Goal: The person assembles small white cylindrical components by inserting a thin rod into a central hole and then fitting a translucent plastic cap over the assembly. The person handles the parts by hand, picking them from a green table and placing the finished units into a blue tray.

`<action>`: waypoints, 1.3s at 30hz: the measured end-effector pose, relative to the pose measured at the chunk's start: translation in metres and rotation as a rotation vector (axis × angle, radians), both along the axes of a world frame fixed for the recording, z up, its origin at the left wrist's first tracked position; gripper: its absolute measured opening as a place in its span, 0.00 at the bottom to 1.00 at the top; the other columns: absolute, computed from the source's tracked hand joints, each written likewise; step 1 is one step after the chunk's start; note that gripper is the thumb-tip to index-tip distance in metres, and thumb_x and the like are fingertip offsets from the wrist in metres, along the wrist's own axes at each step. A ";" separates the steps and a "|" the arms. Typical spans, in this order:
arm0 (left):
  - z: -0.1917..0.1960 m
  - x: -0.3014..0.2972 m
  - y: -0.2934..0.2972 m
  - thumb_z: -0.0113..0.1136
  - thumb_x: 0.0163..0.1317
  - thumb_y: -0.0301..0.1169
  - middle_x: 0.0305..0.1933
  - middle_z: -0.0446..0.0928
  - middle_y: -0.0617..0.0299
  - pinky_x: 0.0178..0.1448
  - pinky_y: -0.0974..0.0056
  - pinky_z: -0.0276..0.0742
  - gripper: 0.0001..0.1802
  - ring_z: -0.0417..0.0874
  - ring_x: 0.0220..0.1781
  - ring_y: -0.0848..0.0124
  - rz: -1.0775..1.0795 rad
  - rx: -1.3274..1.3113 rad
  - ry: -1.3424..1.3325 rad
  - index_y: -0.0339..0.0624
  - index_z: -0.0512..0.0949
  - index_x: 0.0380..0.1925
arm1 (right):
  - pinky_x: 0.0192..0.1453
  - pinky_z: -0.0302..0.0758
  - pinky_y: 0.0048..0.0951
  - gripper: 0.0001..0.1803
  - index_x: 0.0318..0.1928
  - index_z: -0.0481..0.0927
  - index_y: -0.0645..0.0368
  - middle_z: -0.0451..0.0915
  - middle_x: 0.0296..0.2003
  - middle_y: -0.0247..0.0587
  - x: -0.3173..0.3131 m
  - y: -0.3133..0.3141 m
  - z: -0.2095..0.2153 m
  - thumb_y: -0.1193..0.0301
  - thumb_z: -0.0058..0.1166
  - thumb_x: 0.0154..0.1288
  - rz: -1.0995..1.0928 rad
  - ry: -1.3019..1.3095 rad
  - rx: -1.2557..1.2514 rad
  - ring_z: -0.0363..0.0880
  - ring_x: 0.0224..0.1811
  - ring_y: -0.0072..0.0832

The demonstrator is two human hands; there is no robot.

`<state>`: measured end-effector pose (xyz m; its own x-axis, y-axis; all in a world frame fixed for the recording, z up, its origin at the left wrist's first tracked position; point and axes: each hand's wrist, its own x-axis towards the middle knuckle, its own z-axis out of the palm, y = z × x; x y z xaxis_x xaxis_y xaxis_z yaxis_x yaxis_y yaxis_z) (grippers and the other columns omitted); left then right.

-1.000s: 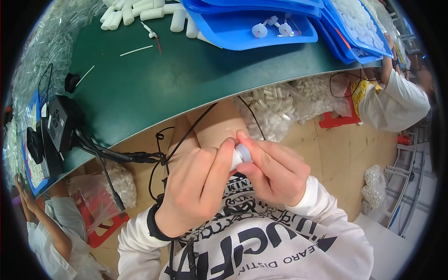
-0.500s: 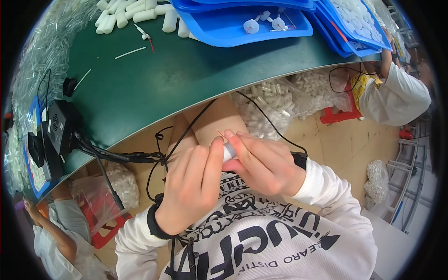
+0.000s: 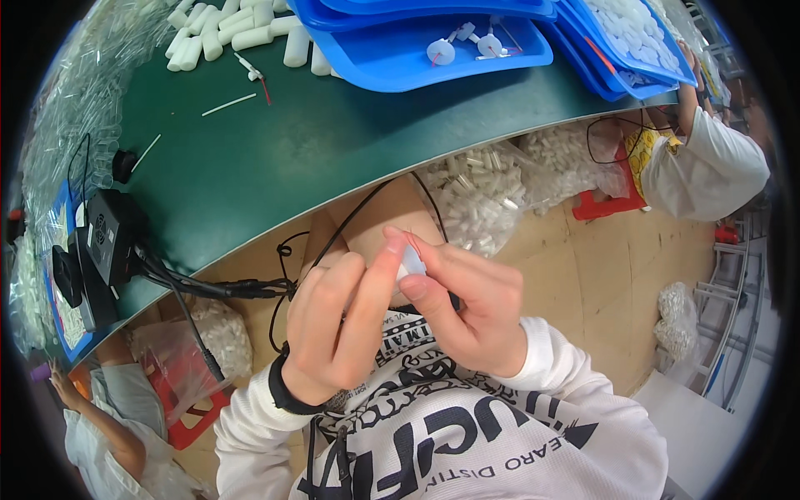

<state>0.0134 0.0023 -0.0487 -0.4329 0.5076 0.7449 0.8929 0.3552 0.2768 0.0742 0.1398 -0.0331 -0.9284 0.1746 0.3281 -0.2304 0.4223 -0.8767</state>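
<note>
Head view: both hands' grip pinches small white part [image 3: 411, 263] below green table [image 3: 275, 158]; tan floor [image 3: 617, 275].

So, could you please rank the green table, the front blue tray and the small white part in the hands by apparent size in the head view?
1. green table
2. front blue tray
3. small white part, pinched between both hands, despite being nearest the camera

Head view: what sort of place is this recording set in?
Probably a small-parts assembly workshop: a green workbench with blue trays, bags of white plastic tubes beneath, another seated person alongside.
</note>
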 end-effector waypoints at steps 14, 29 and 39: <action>-0.006 -0.002 -0.016 0.61 0.38 0.16 0.35 0.73 0.50 0.27 0.68 0.71 0.20 0.72 0.26 0.65 -0.153 -0.086 -0.074 0.26 0.77 0.38 | 0.24 0.70 0.26 0.18 0.45 0.76 0.71 0.74 0.23 0.40 -0.001 0.012 -0.018 0.76 0.59 0.52 0.175 0.086 0.178 0.72 0.20 0.30; 0.001 0.021 -0.002 0.64 0.47 0.14 0.43 0.75 0.39 0.49 0.62 0.77 0.18 0.79 0.44 0.61 -0.133 0.889 -1.018 0.33 0.65 0.34 | 0.33 0.70 0.23 0.25 0.51 0.75 0.66 0.80 0.31 0.40 -0.015 -0.003 -0.011 0.78 0.62 0.49 -0.066 0.203 -0.161 0.75 0.28 0.28; -0.013 0.023 0.005 0.69 0.44 0.19 0.43 0.76 0.44 0.41 0.63 0.78 0.21 0.80 0.37 0.64 -0.102 0.814 -0.598 0.38 0.70 0.38 | 0.35 0.76 0.24 0.25 0.50 0.76 0.67 0.79 0.35 0.45 -0.010 -0.011 -0.016 0.85 0.57 0.46 -0.125 0.337 -0.024 0.78 0.33 0.31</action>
<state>0.0362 0.0078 -0.0616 -0.8310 -0.0018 0.5562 0.5440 -0.2111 0.8121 0.0639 0.1290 -0.0491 -0.7401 0.2910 0.6063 -0.4560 0.4455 -0.7704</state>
